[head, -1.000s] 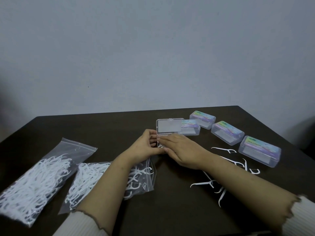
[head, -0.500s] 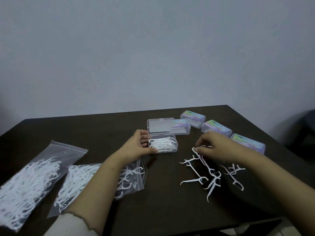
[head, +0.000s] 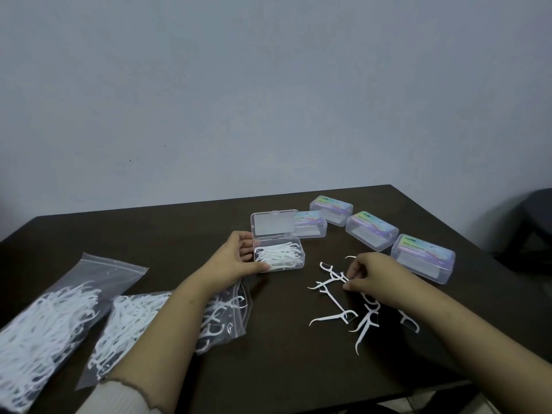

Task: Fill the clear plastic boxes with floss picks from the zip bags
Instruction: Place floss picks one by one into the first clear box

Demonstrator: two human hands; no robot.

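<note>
An open clear plastic box (head: 301, 258) holding white floss picks stands mid-table with its lid (head: 274, 224) raised. My left hand (head: 236, 259) grips the box's left side, thumb at its front corner. My right hand (head: 370, 273) reaches into a scatter of loose floss picks (head: 337, 303) on the table and pinches one at its handle. Two zip bags of floss picks lie at left: one (head: 50, 321) at the far left, the other (head: 134, 324) partly under my left forearm.
Four shut clear boxes with colourful labels sit behind and to the right: (head: 310, 224), (head: 331, 210), (head: 372, 231), (head: 424, 258). The dark table's (head: 179, 228) front edge runs along the lower right. A dark chair (head: 534, 222) stands at far right.
My right hand left the open box, swung right to the loose picks and now pinches one. My left hand kept hold of the box.
</note>
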